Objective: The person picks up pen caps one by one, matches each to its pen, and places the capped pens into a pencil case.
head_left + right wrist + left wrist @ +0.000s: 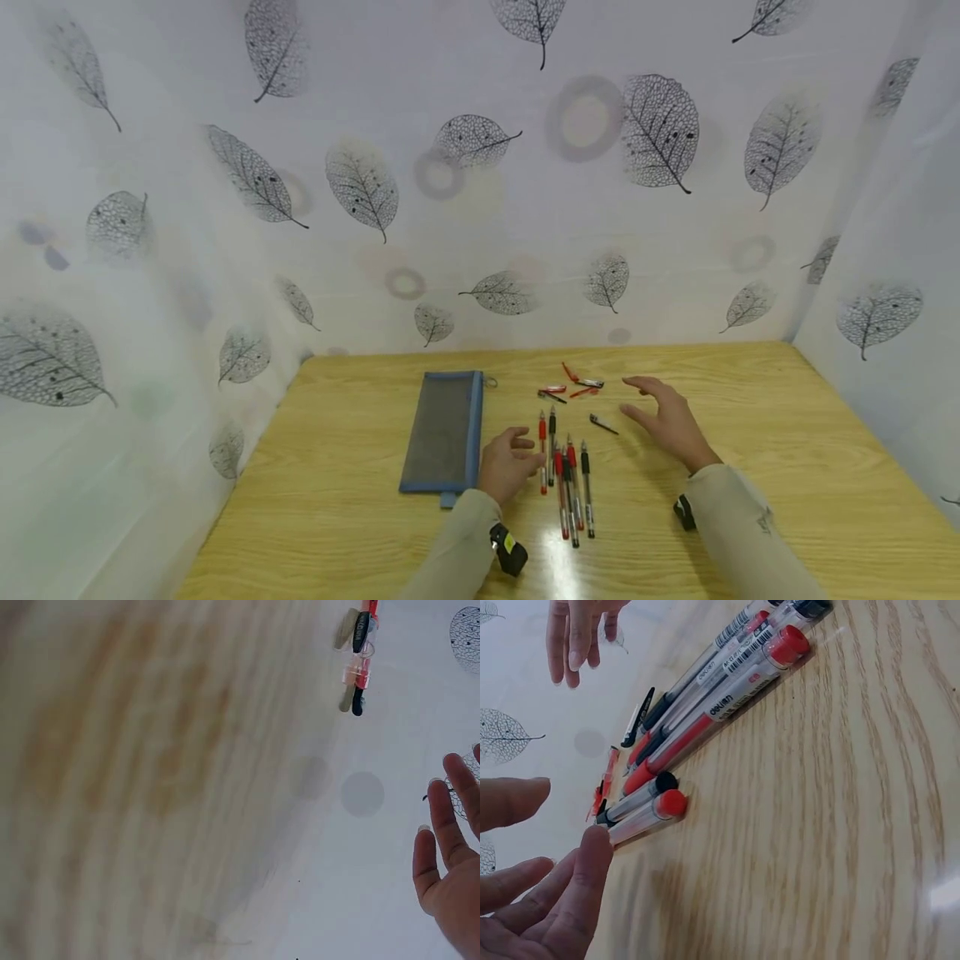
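Observation:
My left hand (pixel 512 462) hovers just left of the uncapped gel pens, fingers loosely bent and holding nothing. Closest to it are a red pen (pixel 543 475) and a black pen (pixel 552 446) lying side by side. In the left wrist view, the left fingertips (pixel 592 844) overlap the end of that pair. To their right lies a bunch of red and black pens (pixel 587 492), tips pointing away from me. My right hand (pixel 667 421) is held above the table on the right, thumb and fingers apart, with nothing in it. Near it lies a black pen cap (pixel 603 424).
Several red and black caps (pixel 589 383) lie scattered toward the back of the table (pixel 720 392). A grey mesh pouch with blue edging (pixel 442 429) lies flat left of the pens. Leaf-patterned curtains (pixel 495 217) enclose the table at the back and sides.

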Demonstrator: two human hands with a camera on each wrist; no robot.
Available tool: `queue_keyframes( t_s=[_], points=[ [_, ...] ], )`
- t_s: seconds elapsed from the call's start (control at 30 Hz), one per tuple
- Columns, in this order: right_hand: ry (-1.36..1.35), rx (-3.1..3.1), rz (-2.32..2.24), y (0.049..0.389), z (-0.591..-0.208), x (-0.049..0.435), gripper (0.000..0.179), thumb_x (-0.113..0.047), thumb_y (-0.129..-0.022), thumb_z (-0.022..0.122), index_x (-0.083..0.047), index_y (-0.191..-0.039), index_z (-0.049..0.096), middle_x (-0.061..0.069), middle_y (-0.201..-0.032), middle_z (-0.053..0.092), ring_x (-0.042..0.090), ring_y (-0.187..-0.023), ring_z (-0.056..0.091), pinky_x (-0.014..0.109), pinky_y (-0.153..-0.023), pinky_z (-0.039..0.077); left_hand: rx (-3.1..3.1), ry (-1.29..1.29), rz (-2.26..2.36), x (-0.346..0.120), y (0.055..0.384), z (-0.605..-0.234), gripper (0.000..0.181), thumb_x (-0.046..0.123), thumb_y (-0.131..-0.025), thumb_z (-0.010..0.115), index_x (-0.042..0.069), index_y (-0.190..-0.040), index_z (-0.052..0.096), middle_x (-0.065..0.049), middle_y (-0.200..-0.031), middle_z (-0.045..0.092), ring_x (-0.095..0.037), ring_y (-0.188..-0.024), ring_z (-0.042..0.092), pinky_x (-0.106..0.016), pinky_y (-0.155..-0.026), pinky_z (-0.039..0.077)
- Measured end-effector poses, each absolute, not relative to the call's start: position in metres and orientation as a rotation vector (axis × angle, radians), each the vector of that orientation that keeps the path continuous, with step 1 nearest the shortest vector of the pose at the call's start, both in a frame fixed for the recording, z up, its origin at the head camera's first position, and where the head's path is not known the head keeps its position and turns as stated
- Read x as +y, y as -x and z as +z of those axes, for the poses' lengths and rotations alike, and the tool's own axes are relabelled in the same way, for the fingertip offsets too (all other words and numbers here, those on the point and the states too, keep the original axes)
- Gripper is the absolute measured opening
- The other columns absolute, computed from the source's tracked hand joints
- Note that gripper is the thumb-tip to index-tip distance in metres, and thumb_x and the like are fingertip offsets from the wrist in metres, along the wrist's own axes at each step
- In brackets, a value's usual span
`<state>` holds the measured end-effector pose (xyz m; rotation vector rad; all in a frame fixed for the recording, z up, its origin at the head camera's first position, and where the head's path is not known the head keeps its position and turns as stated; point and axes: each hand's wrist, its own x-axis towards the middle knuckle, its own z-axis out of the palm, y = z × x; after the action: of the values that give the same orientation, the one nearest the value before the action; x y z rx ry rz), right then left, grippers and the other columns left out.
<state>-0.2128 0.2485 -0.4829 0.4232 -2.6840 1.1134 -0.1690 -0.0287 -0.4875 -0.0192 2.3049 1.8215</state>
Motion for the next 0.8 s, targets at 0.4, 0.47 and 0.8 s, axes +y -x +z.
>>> queue_keyframes(
  t_s=[0.4, 0.47, 0.8],
  points=[
    [-0.416, -2.704, 1.222, 0.234, -0.488, 0.245, 0.042, -0.019, -0.095, 0.063, 0.003, -0.129, 0.056, 0.023, -0.128, 0.056, 0.041, -0.111, 0.052, 0.058, -0.089, 0.043, 2.37, 0.213, 1.817, -0.019, 0.176, -0.502, 0.05, 0.005, -0.08, 0.076, -0.005, -0.126, 0.058, -0.007, -0.096, 0.068, -0.01, -0.064, 0.065, -0.027, -0.057, 0.054],
    [-0.412, -2.71, 1.233, 0.237, -0.489, 0.245, 0.041, -0.018, -0.095, 0.063, 0.004, -0.129, 0.056, 0.023, -0.127, 0.057, 0.041, -0.11, 0.053, 0.058, -0.089, 0.043, 2.388, 0.238, 1.806, -0.019, 0.177, -0.504, 0.049, 0.005, -0.08, 0.076, -0.005, -0.125, 0.059, -0.005, -0.094, 0.069, -0.009, -0.062, 0.064, -0.026, -0.056, 0.053],
    [-0.388, -2.754, 1.237, 0.246, -0.491, 0.244, 0.037, -0.013, -0.094, 0.063, 0.005, -0.126, 0.058, 0.023, -0.124, 0.059, 0.039, -0.107, 0.054, 0.053, -0.083, 0.047, 2.46, 0.338, 1.734, -0.01, 0.18, -0.508, 0.047, 0.009, -0.077, 0.081, -0.001, -0.119, 0.065, 0.001, -0.083, 0.068, -0.008, -0.06, 0.063, -0.027, -0.055, 0.053]
  ],
)
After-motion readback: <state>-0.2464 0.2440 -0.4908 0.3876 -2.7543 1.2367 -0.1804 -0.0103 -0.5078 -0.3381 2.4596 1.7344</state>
